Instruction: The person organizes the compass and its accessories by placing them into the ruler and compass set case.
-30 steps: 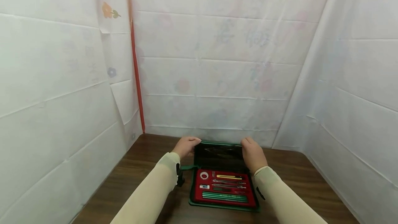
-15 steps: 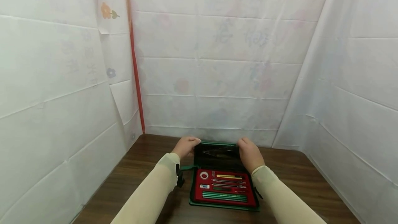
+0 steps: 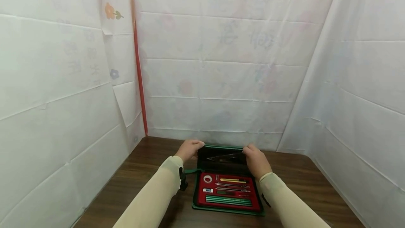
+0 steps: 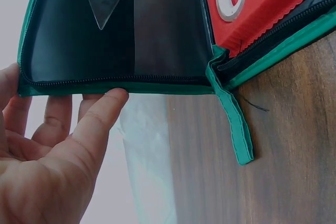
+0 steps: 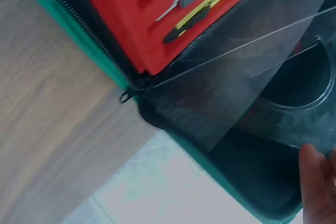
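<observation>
A green zip case (image 3: 227, 212) stands unfolded on the table, its dark lid raised toward the back. My left hand (image 3: 188, 149) pinches the lid's left edge, thumb on the inside, as the left wrist view shows. At the lid's upper right, my right hand (image 3: 257, 158) holds a clear set square (image 5: 294, 114) by its edge. Part of it lies behind the see-through pocket (image 5: 210, 93), and its pointed corner reaches left across the lid. Most of the right fingertips fall outside the right wrist view.
The red tray (image 3: 204, 205) in the case holds green pencils (image 3: 228, 200), compasses (image 3: 232, 189), a yellow cutter (image 3: 233, 179), a white tape roll (image 3: 207, 178) and an eraser (image 3: 207, 190). A green strap (image 4: 233, 124) hangs at the hinge. White sheeting (image 3: 221, 80) surrounds the wooden table (image 3: 300, 192).
My right hand shifts left along the lid, then slightly back right and down. The set square's corner shows more clearly now and has dropped a little. The left hand stays put.
</observation>
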Demonstrator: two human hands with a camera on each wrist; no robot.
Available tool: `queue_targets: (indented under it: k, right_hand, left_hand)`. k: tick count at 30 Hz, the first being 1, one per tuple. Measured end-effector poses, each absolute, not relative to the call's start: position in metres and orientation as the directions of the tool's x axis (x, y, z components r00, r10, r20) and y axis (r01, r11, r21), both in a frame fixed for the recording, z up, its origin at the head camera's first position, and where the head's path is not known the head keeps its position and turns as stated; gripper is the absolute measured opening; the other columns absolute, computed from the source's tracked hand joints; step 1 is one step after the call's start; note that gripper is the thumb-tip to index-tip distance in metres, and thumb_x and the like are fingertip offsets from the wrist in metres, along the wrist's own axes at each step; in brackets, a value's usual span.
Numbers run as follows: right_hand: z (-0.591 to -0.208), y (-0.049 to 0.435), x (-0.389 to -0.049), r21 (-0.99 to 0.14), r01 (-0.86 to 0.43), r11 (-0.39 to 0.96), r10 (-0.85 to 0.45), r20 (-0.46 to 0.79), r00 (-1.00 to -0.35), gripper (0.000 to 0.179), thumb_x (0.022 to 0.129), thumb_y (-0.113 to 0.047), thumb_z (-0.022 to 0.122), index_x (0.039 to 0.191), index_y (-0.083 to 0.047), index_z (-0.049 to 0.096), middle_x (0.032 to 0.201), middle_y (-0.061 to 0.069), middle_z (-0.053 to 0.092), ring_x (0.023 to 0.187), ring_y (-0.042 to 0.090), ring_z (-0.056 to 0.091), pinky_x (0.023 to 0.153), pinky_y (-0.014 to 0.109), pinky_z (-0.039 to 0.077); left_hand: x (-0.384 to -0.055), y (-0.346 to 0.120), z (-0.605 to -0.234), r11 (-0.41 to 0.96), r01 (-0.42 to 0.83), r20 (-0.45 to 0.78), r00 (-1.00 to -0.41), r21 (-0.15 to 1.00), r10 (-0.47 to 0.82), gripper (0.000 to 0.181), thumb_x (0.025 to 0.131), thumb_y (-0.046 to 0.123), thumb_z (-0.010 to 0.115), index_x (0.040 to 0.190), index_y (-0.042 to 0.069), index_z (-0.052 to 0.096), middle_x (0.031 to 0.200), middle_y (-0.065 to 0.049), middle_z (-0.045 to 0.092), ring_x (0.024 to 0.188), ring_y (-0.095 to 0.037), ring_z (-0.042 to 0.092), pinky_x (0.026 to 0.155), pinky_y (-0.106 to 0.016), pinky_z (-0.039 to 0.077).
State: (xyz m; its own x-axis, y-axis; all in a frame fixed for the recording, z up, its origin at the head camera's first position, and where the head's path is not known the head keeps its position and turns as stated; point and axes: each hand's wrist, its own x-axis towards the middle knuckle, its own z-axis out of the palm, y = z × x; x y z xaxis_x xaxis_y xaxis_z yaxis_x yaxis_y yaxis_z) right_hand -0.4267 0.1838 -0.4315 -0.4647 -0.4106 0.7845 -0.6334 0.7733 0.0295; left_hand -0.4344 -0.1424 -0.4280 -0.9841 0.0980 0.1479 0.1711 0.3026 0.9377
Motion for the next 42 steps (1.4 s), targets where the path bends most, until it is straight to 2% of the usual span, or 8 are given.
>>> queue_targets:
  k: [7, 14, 20, 25, 29, 33, 38, 42]
  right_hand:
    - [-0.434, 0.168, -0.425, 0.002, -0.610, 0.793, -0.410, 0.742, -0.531, 0.020, 0.099, 0.007, 0.066, 0.088, -0.010, 0.065, 0.083, -0.001, 0.051, 0.069, 0.014, 0.051, 0.061, 0.031, 0.051]
    - [-0.435, 0.154, -0.422, 0.023, -0.595, 0.803, -0.438, 0.700, -0.564, 0.018, 0.098, 0.007, 0.070, 0.091, -0.010, 0.067, 0.085, 0.000, 0.052, 0.068, 0.011, 0.046, 0.061, 0.028, 0.047]
    - [-0.439, 0.152, -0.419, 0.011, -0.581, 0.814, -0.434, 0.675, -0.596, 0.017, 0.097, 0.006, 0.072, 0.093, -0.011, 0.069, 0.084, -0.001, 0.051, 0.067, 0.010, 0.043, 0.061, 0.026, 0.045]
    - [-0.442, 0.154, -0.418, 0.008, -0.601, 0.799, -0.457, 0.659, -0.598, 0.019, 0.096, 0.005, 0.073, 0.094, -0.014, 0.073, 0.086, -0.002, 0.057, 0.071, 0.014, 0.057, 0.066, 0.028, 0.054]
    - [-0.444, 0.155, -0.416, 0.012, -0.625, 0.780, -0.492, 0.630, -0.602, 0.024, 0.094, 0.006, 0.075, 0.104, -0.014, 0.080, 0.098, -0.001, 0.069, 0.089, 0.019, 0.072, 0.079, 0.032, 0.062]
    - [-0.442, 0.160, -0.413, -0.023, -0.616, 0.787, -0.489, 0.585, -0.647, 0.030, 0.096, 0.006, 0.073, 0.116, -0.014, 0.082, 0.104, -0.001, 0.071, 0.096, 0.019, 0.074, 0.083, 0.032, 0.063]
    - [-0.440, 0.162, -0.408, -0.044, -0.576, 0.816, -0.490, 0.476, -0.730, 0.040, 0.099, 0.005, 0.069, 0.132, -0.016, 0.076, 0.104, 0.000, 0.067, 0.090, 0.016, 0.070, 0.078, 0.029, 0.061]
    - [-0.442, 0.160, -0.401, -0.046, -0.528, 0.848, -0.471, 0.394, -0.790, 0.048, 0.099, 0.004, 0.068, 0.144, -0.012, 0.067, 0.124, 0.007, 0.070, 0.106, 0.023, 0.073, 0.085, 0.034, 0.063]
  left_hand:
    - [-0.432, -0.144, -0.428, 0.314, 0.174, 0.151, -0.984, 0.933, 0.096, 0.037, 0.109, 0.036, 0.062, 0.134, 0.012, 0.074, 0.140, -0.013, 0.067, 0.100, -0.026, 0.067, 0.097, -0.058, 0.059]
    - [-0.429, -0.143, -0.427, 0.304, 0.178, 0.157, -0.983, 0.936, 0.094, 0.037, 0.109, 0.036, 0.062, 0.133, 0.011, 0.074, 0.138, -0.013, 0.067, 0.098, -0.025, 0.066, 0.089, -0.050, 0.062]
    - [-0.427, -0.139, -0.426, 0.289, 0.175, 0.151, -0.983, 0.941, 0.101, 0.037, 0.109, 0.035, 0.061, 0.133, 0.010, 0.075, 0.136, -0.013, 0.068, 0.095, -0.023, 0.065, 0.094, -0.056, 0.060]
    - [-0.422, -0.135, -0.424, 0.287, 0.178, 0.156, -0.983, 0.941, 0.098, 0.037, 0.109, 0.035, 0.061, 0.133, 0.010, 0.075, 0.139, -0.012, 0.068, 0.100, -0.024, 0.066, 0.094, -0.054, 0.061]
    - [-0.421, -0.133, -0.423, 0.287, 0.190, 0.167, -0.981, 0.939, 0.102, 0.036, 0.109, 0.034, 0.061, 0.132, 0.009, 0.075, 0.139, -0.013, 0.068, 0.100, -0.026, 0.067, 0.097, -0.058, 0.059]
    - [-0.421, -0.130, -0.422, 0.300, 0.201, 0.174, -0.978, 0.932, 0.113, 0.037, 0.109, 0.034, 0.060, 0.133, 0.009, 0.074, 0.141, -0.013, 0.067, 0.103, -0.026, 0.068, 0.096, -0.057, 0.060]
    - [-0.422, -0.128, -0.423, 0.302, 0.209, 0.178, -0.976, 0.930, 0.126, 0.038, 0.110, 0.034, 0.059, 0.134, 0.010, 0.073, 0.135, -0.015, 0.069, 0.100, -0.030, 0.067, 0.094, -0.057, 0.060]
    - [-0.426, -0.126, -0.425, 0.321, 0.221, 0.190, -0.974, 0.921, 0.126, 0.036, 0.111, 0.033, 0.058, 0.135, 0.010, 0.073, 0.130, -0.015, 0.069, 0.088, -0.029, 0.061, 0.093, -0.057, 0.060]
